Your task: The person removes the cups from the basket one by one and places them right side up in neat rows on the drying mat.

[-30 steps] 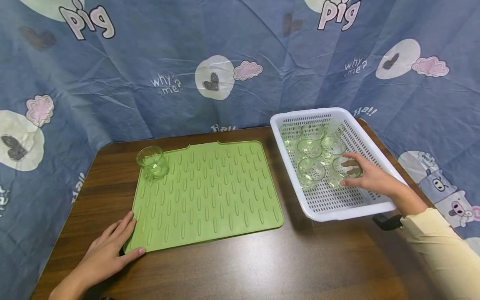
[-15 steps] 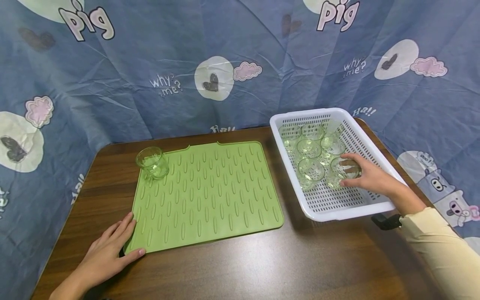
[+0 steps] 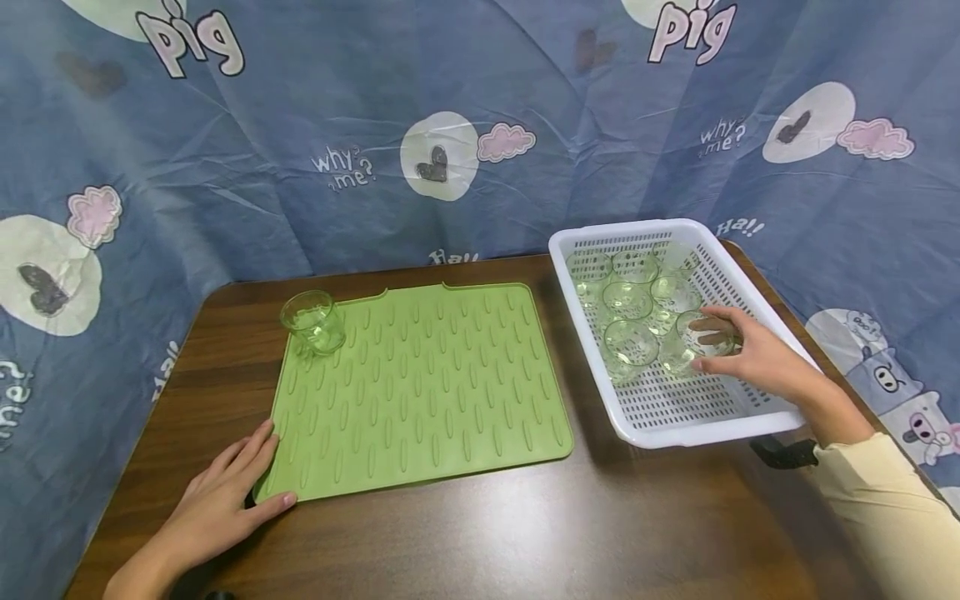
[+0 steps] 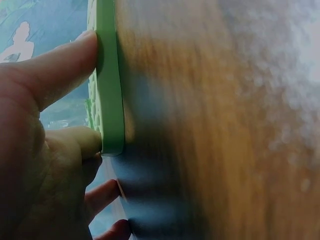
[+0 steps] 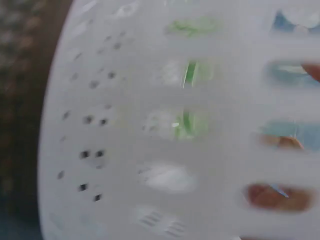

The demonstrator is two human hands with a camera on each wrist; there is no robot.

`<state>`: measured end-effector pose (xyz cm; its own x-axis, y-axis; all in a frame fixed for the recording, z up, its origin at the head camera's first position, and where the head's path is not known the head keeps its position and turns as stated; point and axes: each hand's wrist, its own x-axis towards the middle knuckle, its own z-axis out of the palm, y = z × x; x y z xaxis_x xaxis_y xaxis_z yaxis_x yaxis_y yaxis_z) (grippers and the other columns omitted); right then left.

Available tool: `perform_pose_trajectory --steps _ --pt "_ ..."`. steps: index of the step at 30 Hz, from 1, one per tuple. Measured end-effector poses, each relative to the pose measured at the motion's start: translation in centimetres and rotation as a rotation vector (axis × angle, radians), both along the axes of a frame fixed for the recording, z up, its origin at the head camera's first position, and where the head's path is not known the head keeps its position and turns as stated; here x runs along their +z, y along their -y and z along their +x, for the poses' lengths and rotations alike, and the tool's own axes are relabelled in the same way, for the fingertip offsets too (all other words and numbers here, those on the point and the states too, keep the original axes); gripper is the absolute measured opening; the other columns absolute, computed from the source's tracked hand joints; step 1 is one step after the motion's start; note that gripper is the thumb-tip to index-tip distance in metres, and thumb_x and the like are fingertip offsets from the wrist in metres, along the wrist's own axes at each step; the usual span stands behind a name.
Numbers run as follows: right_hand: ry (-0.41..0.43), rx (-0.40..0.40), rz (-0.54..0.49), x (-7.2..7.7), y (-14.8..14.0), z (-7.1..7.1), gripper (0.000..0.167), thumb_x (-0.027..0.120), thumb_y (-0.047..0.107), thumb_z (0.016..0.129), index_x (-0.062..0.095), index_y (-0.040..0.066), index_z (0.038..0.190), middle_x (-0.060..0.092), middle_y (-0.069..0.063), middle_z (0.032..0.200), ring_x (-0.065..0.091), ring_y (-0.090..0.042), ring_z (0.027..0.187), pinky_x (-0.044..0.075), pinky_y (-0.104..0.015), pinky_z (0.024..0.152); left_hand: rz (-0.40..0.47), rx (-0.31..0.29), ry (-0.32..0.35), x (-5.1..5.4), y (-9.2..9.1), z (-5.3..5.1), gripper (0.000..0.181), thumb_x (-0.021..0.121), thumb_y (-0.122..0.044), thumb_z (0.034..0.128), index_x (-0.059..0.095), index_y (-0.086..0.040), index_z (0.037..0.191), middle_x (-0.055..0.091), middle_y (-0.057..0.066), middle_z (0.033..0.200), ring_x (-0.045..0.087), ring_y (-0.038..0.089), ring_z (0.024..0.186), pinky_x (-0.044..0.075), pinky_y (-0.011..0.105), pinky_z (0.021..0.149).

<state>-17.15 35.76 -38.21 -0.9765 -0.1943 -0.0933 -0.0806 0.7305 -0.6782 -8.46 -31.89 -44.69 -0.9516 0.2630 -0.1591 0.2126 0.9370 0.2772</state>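
Observation:
In the head view the right hand (image 3: 757,354) reaches into the white basket (image 3: 660,435) and grips a green-tinted glass (image 3: 681,350) by its side, thumb and fingers curled round it. Several similar glasses (image 3: 628,342) stand beside it in the basket. At the near left corner of the green mat (image 3: 420,383), the left hand (image 3: 217,504) lies with fingers extended, its thumb and forefinger touching the mat edge (image 4: 110,90). Another glass (image 3: 318,325) stands at the mat's far left corner. The basket wall (image 5: 125,150) hides most of the right hand in the right wrist view.
The brown wooden table (image 3: 480,542) carries the mat and the basket, with a strip of tabletop between them. A blue patterned cloth (image 3: 345,100) hangs behind and at both sides. A dark strap (image 3: 783,452) shows at the right wrist.
The head view has shifted slightly. The gripped glass looks more tilted within the right hand, and that hand has hardly moved. The left hand and the glass on the mat stay as they were.

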Motion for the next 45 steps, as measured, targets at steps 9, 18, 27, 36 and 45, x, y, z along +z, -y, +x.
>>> perform_pose_trajectory --steps 9,18,27,36,45 --pt "-0.169 -0.087 -0.066 2.5 -0.6 1.0 0.075 0.076 0.012 0.087 0.033 0.002 0.147 0.060 0.008 0.121 0.052 0.021 0.095 0.047 -0.007 0.070 0.007 -0.004 -0.008 0.0 0.0 0.1 0.090 0.065 -0.052 0.0907 0.029 -0.002 0.156 0.010 0.010 0.169 0.030 0.049 0.140 0.031 0.075 0.092" --pt "-0.206 -0.112 -0.163 2.5 -0.4 1.4 0.069 0.074 0.005 0.087 0.036 0.010 0.144 0.054 0.027 0.115 0.057 0.018 0.098 0.047 -0.005 0.075 0.003 0.005 0.013 -0.1 0.0 0.0 0.090 0.064 -0.053 0.0911 0.028 -0.001 0.156 0.009 0.010 0.169 0.029 0.051 0.140 0.030 0.076 0.092" --pt "-0.220 -0.111 -0.204 2.6 -1.0 2.1 0.071 0.072 0.001 0.087 0.036 0.013 0.147 0.055 0.027 0.117 0.057 0.018 0.100 0.048 -0.005 0.075 -0.007 0.004 0.034 0.0 0.1 -0.3 0.091 0.063 -0.053 0.0917 0.028 0.000 0.156 0.006 0.010 0.170 0.029 0.052 0.139 0.030 0.076 0.091" --pt "-0.328 -0.117 -0.265 5.2 1.0 3.1 0.072 0.068 -0.009 0.085 0.040 0.017 0.146 0.057 0.019 0.129 0.060 0.008 0.106 0.047 -0.007 0.083 -0.004 -0.001 0.012 -0.2 0.1 -0.1 0.090 0.064 -0.052 0.0913 0.029 0.001 0.155 0.006 0.010 0.170 0.030 0.051 0.138 0.031 0.076 0.091" --pt "-0.408 -0.127 -0.292 6.7 2.3 3.9 0.080 0.069 -0.014 0.082 0.039 0.018 0.149 0.060 0.018 0.129 0.061 0.003 0.107 0.046 -0.008 0.085 0.002 0.001 0.015 -0.1 0.1 -0.1 0.091 0.064 -0.052 0.0913 0.027 0.000 0.156 0.006 0.010 0.170 0.029 0.052 0.139 0.030 0.076 0.092"
